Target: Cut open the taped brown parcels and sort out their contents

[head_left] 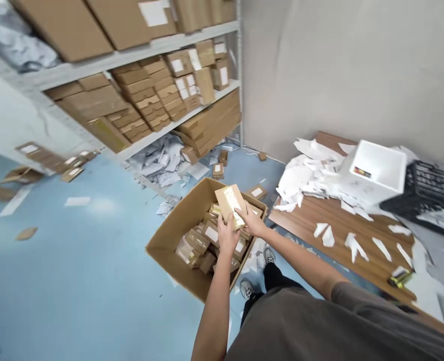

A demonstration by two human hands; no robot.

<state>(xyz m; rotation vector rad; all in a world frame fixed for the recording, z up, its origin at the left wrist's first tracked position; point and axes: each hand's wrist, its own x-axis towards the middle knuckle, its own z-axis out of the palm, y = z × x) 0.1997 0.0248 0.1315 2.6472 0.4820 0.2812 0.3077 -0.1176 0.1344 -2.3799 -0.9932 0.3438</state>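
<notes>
A small brown cardboard box [228, 199] with shiny tape and a torn white label is held up over a big open carton [173, 233]. My left hand [227, 234] is closed on its lower left edge. From the right, my right hand [251, 220] grips the same box near its lower right corner, fingers on the taped face. Inside the carton lie several small brown boxes [207, 261] and taped packets, piled loosely; some are hidden behind my hands and forearms.
A metal shelf [143, 143] with stacked cardboard boxes [147, 93] stands beyond the carton. Right of me, a wooden board [304, 218] bears torn paper [300, 175], a white box [376, 170] and a black crate [428, 185]. Paper scraps and small boxes [218, 170] litter the blue floor.
</notes>
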